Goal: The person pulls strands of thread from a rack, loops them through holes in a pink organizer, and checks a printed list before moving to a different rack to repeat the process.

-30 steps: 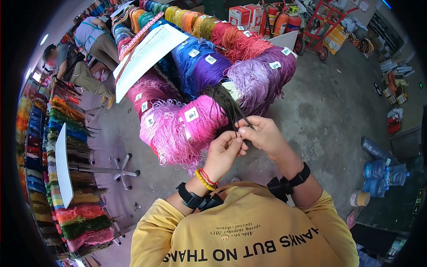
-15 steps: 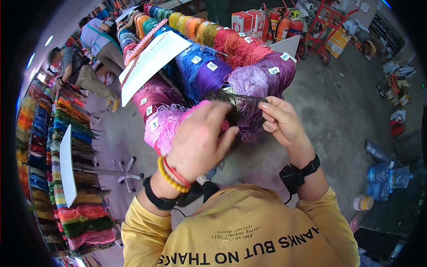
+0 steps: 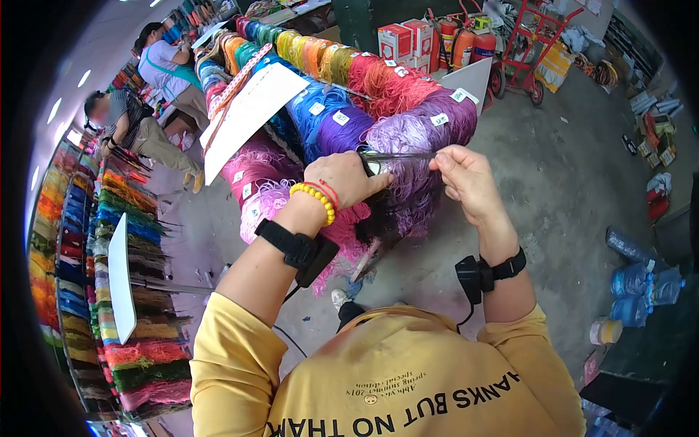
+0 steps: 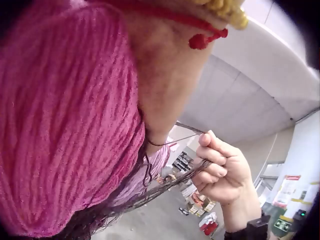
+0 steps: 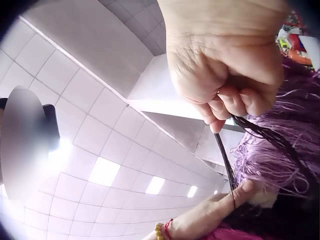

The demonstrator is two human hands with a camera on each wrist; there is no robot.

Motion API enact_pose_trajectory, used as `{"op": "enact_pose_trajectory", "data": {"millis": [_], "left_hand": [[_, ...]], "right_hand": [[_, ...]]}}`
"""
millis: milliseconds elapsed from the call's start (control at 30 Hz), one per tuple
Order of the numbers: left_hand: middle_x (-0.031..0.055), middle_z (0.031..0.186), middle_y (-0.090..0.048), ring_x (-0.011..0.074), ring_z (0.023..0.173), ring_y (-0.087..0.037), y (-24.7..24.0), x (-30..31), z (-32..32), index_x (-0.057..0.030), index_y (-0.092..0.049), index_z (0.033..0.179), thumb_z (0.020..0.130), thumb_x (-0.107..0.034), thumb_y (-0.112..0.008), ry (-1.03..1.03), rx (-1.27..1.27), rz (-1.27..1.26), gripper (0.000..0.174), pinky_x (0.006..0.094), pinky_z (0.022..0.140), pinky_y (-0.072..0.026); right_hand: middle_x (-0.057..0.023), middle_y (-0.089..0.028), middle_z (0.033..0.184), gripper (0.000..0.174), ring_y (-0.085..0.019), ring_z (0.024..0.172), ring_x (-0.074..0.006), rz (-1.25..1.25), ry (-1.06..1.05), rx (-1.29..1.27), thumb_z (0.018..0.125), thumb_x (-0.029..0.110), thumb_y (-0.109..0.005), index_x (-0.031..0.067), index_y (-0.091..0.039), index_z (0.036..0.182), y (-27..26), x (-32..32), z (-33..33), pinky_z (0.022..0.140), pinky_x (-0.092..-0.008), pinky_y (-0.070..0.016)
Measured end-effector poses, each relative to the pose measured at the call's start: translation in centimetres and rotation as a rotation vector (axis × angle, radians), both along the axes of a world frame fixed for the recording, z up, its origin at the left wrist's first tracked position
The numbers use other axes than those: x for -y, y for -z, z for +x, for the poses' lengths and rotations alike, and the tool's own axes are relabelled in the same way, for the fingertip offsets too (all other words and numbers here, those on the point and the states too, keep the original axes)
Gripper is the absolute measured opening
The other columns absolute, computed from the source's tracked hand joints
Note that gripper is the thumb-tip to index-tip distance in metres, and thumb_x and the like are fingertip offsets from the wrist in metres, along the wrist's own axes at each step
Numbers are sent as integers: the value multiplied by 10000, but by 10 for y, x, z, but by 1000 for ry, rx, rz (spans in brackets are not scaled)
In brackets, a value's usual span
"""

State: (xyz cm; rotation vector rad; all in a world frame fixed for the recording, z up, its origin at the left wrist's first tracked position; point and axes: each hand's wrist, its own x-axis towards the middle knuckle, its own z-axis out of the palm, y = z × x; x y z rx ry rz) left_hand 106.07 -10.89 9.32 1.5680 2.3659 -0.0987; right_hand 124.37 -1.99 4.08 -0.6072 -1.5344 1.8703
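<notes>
My right hand [image 3: 466, 178] pinches a thin bundle of dark threads [image 5: 224, 155], with its other fingers curled into the palm. In the head view the bundle runs level from these fingertips to my left hand [image 3: 341, 178]. That hand lies over the near end of the rack, its thumb pointing right along the dark skein; its fingers are hidden, so I cannot tell whether they grip. Beside it hangs a pink skein [image 4: 70, 115], filling much of the left wrist view. A lilac skein [image 3: 404, 138] hangs just behind the stretched threads.
More coloured skeins with white number tags, such as a purple skein [image 3: 342, 130], line the rack. A white sheet [image 3: 255, 109] lies across it. Two people stand at far left by another thread rack [image 3: 138, 262]. Fire extinguishers [image 3: 462, 47] and a red hand truck [image 3: 528, 44] stand behind.
My hands were together at the dark threads, then moved apart. The right drew threads out to the right; the left swept over and came down on the skein end.
</notes>
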Motion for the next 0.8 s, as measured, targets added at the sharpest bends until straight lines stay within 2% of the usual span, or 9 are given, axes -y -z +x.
{"op": "enact_pose_trajectory", "data": {"millis": [33, 67, 233, 367, 400, 500, 633, 700, 800], "left_hand": [[245, 869, -614, 365, 855, -606, 0, 2, 0, 77, -577, 928, 708, -691, -480, 0, -5, 16, 805, 411, 768, -467], [214, 906, -626, 341, 884, -607, -1, 1, 2, 25, -627, 933, 722, -656, -489, -31, -14, 5, 726, 396, 790, -471], [236, 867, -616, 360, 860, -605, 4, 1, -3, 58, -594, 918, 714, -701, -452, 12, -9, 26, 799, 407, 779, -467], [250, 842, -611, 374, 850, -602, 4, 0, -5, 74, -580, 907, 714, -733, -415, 47, -5, 23, 846, 418, 772, -463], [251, 841, -610, 375, 851, -601, 4, -1, -6, 76, -582, 899, 717, -735, -404, 46, 3, 17, 850, 420, 772, -462], [257, 836, -607, 379, 850, -599, 3, -3, -9, 81, -589, 875, 730, -738, -376, 37, 29, -7, 859, 423, 773, -459], [269, 823, -601, 386, 841, -598, 4, -6, -11, 89, -597, 843, 743, -735, -355, 30, 46, -35, 864, 428, 772, -456], [274, 815, -599, 389, 835, -598, 6, -7, -12, 92, -597, 835, 744, -735, -352, 40, 40, -29, 867, 430, 769, -455], [259, 859, -606, 376, 871, -593, 3, -6, -8, 62, -628, 870, 753, -720, -357, 28, 9, -45, 836, 416, 781, -455]], "right_hand": [[92, -350, 556, 200, -262, 441, 8, -17, 14, -43, 884, 209, -534, 21, -569, 821, 0, -3, 1, 386, -160, -202], [94, -349, 554, 198, -260, 440, 10, -33, 27, -85, 883, 204, -533, 22, -567, 815, 0, -8, 1, 385, -159, -199], [100, -344, 547, 165, -260, 435, 18, -40, 118, -146, 882, 167, -532, 24, -565, 807, -2, -10, 13, 381, -154, -191], [71, -420, 586, 149, -286, 442, 19, -50, 254, -217, 877, 153, -540, 12, -567, 833, -12, -1, 33, 375, -147, -215], [47, -469, 627, 143, -297, 443, 18, -11, 195, -277, 876, 147, -541, 5, -561, 877, -5, -6, 42, 378, -142, -229], [34, -490, 637, 134, -303, 439, 13, -24, 368, -387, 879, 125, -526, 1, -540, 929, -22, -3, 70, 383, -141, -239], [49, -380, 547, 125, -261, 421, -8, 94, 403, -743, 911, 102, -442, -3, -507, 930, -18, -22, 151, 377, -162, -215], [52, -315, 524, 155, -243, 420, -23, 123, 494, -758, 927, 118, -408, 0, -507, 914, -22, -22, 193, 387, -175, -208], [39, -315, 524, 182, -246, 418, -41, 76, 555, -791, 936, 145, -401, -1, -510, 921, -13, -25, 264, 398, -190, -221]]}}
